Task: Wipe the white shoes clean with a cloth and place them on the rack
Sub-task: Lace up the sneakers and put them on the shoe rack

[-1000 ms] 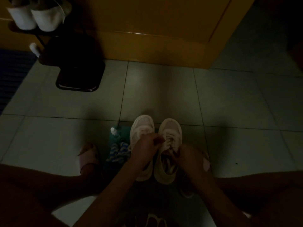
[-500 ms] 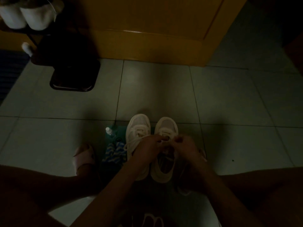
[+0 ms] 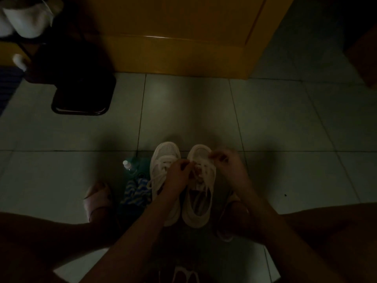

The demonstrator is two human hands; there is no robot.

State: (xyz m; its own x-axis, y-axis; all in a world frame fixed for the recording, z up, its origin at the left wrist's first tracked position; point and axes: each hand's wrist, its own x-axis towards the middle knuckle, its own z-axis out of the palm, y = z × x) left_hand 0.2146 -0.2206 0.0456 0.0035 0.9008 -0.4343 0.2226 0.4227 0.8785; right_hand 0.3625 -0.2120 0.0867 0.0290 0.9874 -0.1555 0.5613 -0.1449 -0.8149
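Note:
Two white shoes stand side by side on the tiled floor between my knees, the left shoe (image 3: 163, 158) and the right shoe (image 3: 199, 205). My left hand (image 3: 177, 178) pinches a lace over the right shoe's tongue. My right hand (image 3: 228, 166) pinches the other lace end near that shoe's toe. A blue-and-white striped cloth (image 3: 135, 193) lies crumpled on the floor left of the shoes. The dark shoe rack (image 3: 81, 94) stands at the far left, with other white shoes (image 3: 26, 21) on its upper shelf.
A small bottle (image 3: 126, 164) with a pale cap sits by the cloth. My feet wear pink slippers, the left slipper (image 3: 97, 198) and the right slipper (image 3: 226, 221). A yellow door (image 3: 179, 37) closes off the far side. The scene is dim.
My right hand has moved up and right from the tongue toward the toe of the right shoe, drawing the lace out. My left hand stays over the laces. The view shifted slightly.

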